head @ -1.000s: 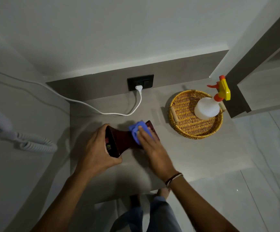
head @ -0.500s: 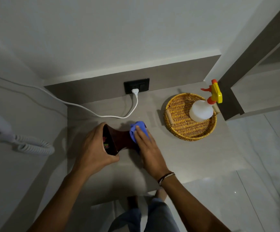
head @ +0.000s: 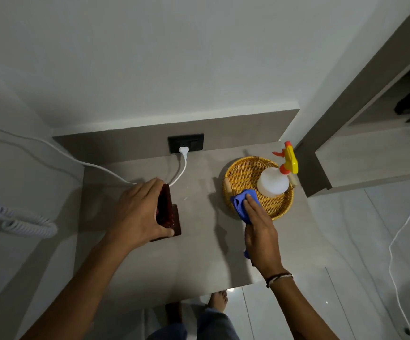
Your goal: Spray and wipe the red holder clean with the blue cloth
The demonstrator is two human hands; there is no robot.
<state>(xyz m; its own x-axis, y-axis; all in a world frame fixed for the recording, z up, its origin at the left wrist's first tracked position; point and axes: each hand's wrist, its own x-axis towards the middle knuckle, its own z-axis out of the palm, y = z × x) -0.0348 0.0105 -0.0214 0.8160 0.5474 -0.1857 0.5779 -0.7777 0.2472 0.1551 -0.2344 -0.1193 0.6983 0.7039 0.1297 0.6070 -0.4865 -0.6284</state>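
The red holder stands upright on the grey counter, left of centre. My left hand grips it from the left side and covers most of it. My right hand holds the blue cloth at the near-left rim of the wicker basket, well apart from the holder. A white spray bottle with a yellow and orange trigger head stands inside the basket, just beyond the cloth.
A white plug and cable run from the black wall socket across the counter behind the holder. A coiled white cord hangs at the left. A grey panel rises right of the basket. My feet show below the counter's front edge.
My right hand has lifted the blue cloth off the holder and carried it right to the basket rim. My left hand has turned the holder from lying to upright.
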